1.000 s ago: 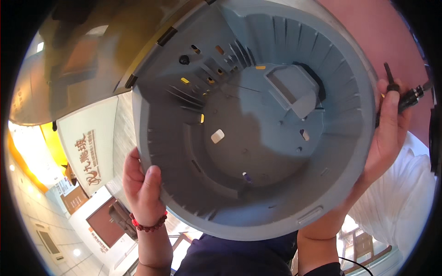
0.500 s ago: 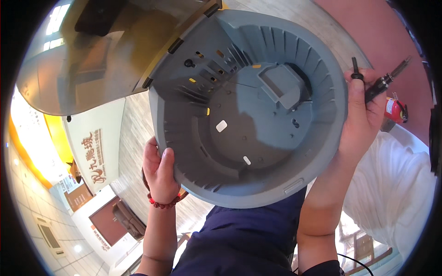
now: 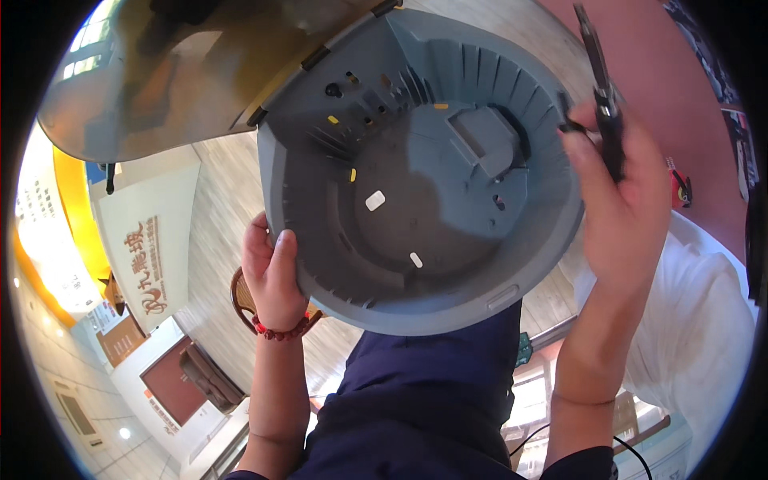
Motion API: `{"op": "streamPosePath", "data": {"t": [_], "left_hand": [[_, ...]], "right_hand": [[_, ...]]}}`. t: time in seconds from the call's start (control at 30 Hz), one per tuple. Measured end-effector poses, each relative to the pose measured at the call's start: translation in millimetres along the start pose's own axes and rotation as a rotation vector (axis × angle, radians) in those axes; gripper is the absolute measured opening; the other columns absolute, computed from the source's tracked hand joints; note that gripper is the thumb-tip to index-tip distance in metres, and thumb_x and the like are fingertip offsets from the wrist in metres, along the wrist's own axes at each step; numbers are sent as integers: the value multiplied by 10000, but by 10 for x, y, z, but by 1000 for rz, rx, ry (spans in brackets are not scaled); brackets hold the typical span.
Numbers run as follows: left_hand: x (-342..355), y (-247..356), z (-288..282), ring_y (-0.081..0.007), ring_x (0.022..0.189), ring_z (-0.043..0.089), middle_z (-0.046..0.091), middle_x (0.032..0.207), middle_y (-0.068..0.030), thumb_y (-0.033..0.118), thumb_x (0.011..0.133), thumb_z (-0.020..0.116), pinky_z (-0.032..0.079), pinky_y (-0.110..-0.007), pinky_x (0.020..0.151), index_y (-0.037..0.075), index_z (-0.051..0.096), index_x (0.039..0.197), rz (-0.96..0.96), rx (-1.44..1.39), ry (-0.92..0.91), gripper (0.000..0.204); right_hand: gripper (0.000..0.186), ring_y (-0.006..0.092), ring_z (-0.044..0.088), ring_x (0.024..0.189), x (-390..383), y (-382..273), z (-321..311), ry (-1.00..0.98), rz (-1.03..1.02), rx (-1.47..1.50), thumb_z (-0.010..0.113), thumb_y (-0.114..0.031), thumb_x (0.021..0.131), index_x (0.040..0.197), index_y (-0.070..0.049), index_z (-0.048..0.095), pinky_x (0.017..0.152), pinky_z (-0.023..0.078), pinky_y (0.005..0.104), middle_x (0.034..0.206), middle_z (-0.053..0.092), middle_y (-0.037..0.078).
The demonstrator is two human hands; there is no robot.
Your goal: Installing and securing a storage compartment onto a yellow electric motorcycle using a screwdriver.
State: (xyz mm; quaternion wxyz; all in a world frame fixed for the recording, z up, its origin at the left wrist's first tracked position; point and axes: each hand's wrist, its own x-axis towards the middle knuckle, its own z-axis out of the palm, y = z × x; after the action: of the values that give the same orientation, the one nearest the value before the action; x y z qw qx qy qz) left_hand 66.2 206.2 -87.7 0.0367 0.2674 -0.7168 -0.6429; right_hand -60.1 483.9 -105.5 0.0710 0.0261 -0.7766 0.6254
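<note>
A deep, round grey plastic tub (image 3: 424, 324) is held up in front of me, its hollow inside facing me. Slots, ribs and a raised grey block (image 3: 488, 144) show within it. A see-through brown lid (image 3: 200, 120) stands swung open on hinges at its upper left edge. My left hand (image 3: 270, 268) grips the tub's left rim, thumb on the near side. By the right rim, my right hand (image 3: 628, 200) holds a screwdriver (image 3: 610, 128) with its shaft pointing up. A black screw-like piece (image 3: 566, 116) is pinched at its thumb and fingertips. Whether this hand touches the rim I cannot tell.
White cloth (image 3: 688, 296) hangs at the right, near a red fire extinguisher (image 3: 678, 186) on the floor. Behind my left wrist is a round-backed wooden chair (image 3: 240, 300). A pale sign board (image 3: 156, 248) stands at the left, and a black cable (image 3: 632, 456) runs low on the right.
My right hand has shifted up and off its earlier grip on the rim, and the screwdriver has turned from slanting right to pointing up. The tub has moved slightly up and left.
</note>
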Motion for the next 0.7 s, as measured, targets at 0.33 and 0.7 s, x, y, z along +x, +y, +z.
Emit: {"op": "streamPosePath", "data": {"t": [0.33, 0.7], "left_hand": [[40, -42, -86, -130, 904, 570, 579, 1027, -109, 79, 895, 460, 464, -250, 793, -41, 409, 1173, -85, -13, -26, 307], [-87, 107, -247, 5, 505, 398, 514, 623, 44, 98, 893, 499, 284, -155, 454, 1, 461, 1103, -90, 135, 185, 234]], "right_hand": [[136, 117, 518, 705, 318, -165, 633, -617, 153, -63, 595, -89, 801, 902, -3, 566, 645, 404, 263, 764, 554, 51], [162, 41, 455, 623, -56, -357, 759, -727, 652, 264, 592, -148, 813, 938, -51, 555, 486, 355, 207, 805, 583, 13]]}}
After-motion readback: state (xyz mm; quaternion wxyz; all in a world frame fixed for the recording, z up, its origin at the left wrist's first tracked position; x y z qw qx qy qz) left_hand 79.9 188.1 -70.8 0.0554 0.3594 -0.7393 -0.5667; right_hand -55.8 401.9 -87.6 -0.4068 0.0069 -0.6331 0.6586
